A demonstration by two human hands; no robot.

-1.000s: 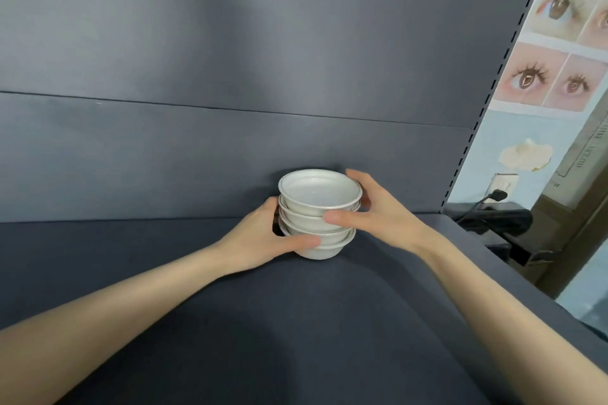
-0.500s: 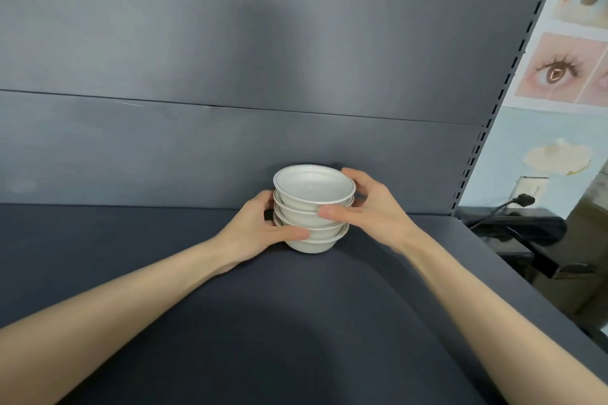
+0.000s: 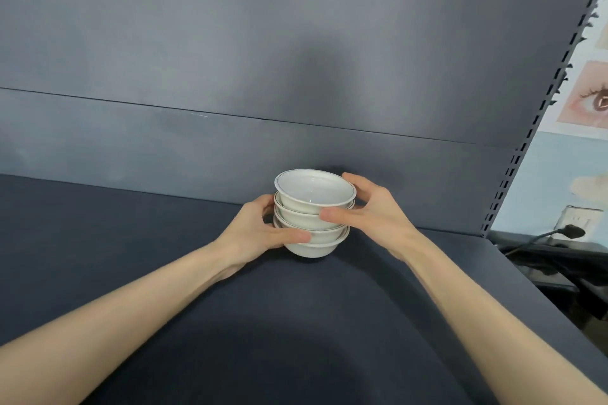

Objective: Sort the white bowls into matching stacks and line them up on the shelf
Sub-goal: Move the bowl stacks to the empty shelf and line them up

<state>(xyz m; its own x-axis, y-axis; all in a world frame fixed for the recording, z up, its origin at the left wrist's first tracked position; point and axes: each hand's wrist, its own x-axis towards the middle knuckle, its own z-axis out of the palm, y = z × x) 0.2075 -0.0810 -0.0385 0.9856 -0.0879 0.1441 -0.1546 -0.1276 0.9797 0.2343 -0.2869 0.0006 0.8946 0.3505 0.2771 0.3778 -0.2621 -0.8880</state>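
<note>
Left grip (image 3: 260,233) and right grip (image 3: 375,220) clasp the bowl stack (image 3: 312,192) between them on the shelf (image 3: 131,240).

We see white bowls (image 3: 312,194), a thin dark line round each rim. Shelf (image 3: 131,240) plain dark navy. Back panel (image 3: 230,43) matte slate grey. Upright (image 3: 513,174) grey with black slots. We note a pale blue wall (image 3: 552,181), a pink poster (image 3: 592,99) with a brown eye, and a black plug (image 3: 574,231).

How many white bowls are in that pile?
4, nested on the shelf: top bowl, second bowl, third bowl, bottom bowl. Left hand and right hand cover the sides, so another might hide.
</note>
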